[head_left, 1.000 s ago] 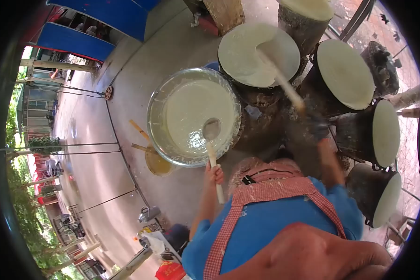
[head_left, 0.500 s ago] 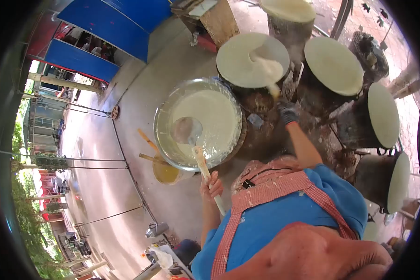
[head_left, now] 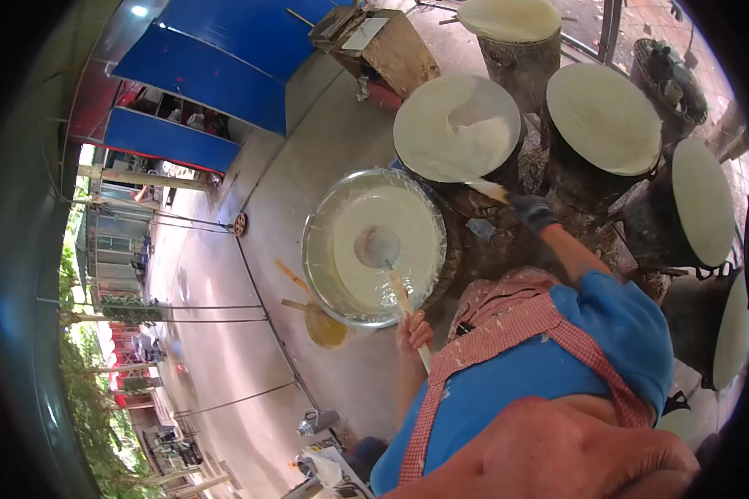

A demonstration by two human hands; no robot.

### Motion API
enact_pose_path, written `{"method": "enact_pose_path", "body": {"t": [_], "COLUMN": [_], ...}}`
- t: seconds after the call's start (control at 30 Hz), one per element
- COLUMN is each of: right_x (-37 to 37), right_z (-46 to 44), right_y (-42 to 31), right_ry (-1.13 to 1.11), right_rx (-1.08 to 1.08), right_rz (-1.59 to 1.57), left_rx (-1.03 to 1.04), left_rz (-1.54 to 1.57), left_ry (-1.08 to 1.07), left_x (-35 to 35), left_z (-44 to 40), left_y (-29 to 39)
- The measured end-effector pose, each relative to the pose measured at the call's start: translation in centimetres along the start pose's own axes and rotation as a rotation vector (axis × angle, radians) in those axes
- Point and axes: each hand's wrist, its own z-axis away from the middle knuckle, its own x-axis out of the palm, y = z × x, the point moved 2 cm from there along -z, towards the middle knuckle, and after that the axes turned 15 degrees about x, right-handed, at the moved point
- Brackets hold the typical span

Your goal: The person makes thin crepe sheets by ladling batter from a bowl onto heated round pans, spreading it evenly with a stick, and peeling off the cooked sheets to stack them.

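My left hand (head_left: 414, 331) is wrapped round the wooden handle of a ladle (head_left: 377, 247). The ladle's round bowl sits at the middle of a wide metal basin (head_left: 312, 283) of pale, creamy batter (head_left: 416, 224). My right hand (head_left: 533, 214), in a dark glove, grips a wooden-handled spreader (head_left: 489, 190), which reaches over the front edge of a round griddle (head_left: 420, 121). Pale batter coats that griddle, with a thicker, blurred patch at its right side. The spreader's far end is too blurred to make out.
More batter-coated griddles (head_left: 603, 116) on dark drums curve round to my right. A yellowish bucket (head_left: 329, 328) with wooden sticks stands left of the basin. A box (head_left: 391, 54) is at the back, near blue panels (head_left: 208, 71). A metal can (head_left: 318, 422) lies lower left.
The camera view has shifted, so the scene sits further right. The ladle has moved nearer the basin's middle. My right hand has drawn the spreader back toward the griddle's front edge.
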Motion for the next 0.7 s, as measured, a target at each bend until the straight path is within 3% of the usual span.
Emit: {"method": "enact_pose_path", "body": {"t": [0.07,0.13,0.2,0.23,0.3,0.33,0.37,0.43,0.47,0.53,0.57,0.6,0.63,0.7], "right_x": [0.5,-1.8,-6.6,-1.1,-4.1,-4.2,-4.1,-5.5,-6.1,-7.2,-6.3,-6.8,-11.1,-6.1], "right_z": [-1.7,-5.4,-6.9,-10.1,-3.5,-0.8,0.0,-4.9,-7.1,-11.1,-17.3,-21.6,-23.1,-27.2], "right_y": [5.5,9.0,4.4,7.0,3.1,3.4,4.1,4.9,5.4,6.5,6.1,4.5,0.8,3.6], "right_ry": [0.215,-0.040,0.304,0.505,0.131,-0.036,-0.196,-0.089,-0.015,0.130,0.066,0.175,0.058,0.006], "right_rx": [0.118,0.181,0.270,0.079,-0.033,0.024,0.078,0.116,0.170,0.294,0.353,0.254,0.491,0.409], "right_rz": [0.170,-0.793,-0.278,-0.134,0.165,0.156,0.144,0.018,-0.112,-0.379,-0.364,-0.283,-0.156,-0.164], "left_rx": [-0.039,-0.030,0.015,0.009,-0.042,-0.064,-0.063,-0.252,-0.252,-0.099,-0.107,-0.122,-0.134,-0.109], "left_rz": [-0.061,-0.069,-0.062,-0.052,0.047,-0.073,-0.075,0.018,0.011,0.039,0.031,0.055,0.078,0.028], "left_ry": [-0.114,0.013,0.227,0.254,0.356,0.466,0.445,0.260,0.245,0.496,0.483,0.458,0.441,0.383], "left_x": [2.6,1.7,1.8,2.0,2.7,2.5,1.8,0.2,0.3,0.9,1.5,2.2,2.7,3.4], "left_z": [-0.8,-2.0,-2.3,-3.1,-4.6,-4.5,-4.6,-5.2,-5.4,-5.4,-5.9,-6.3,-6.2,-5.7], "left_y": [-1.3,-1.5,-2.8,-4.0,-4.9,-5.0,-4.8,-5.3,-5.8,-6.8,-7.3,-7.9,-8.2,-8.2]}}
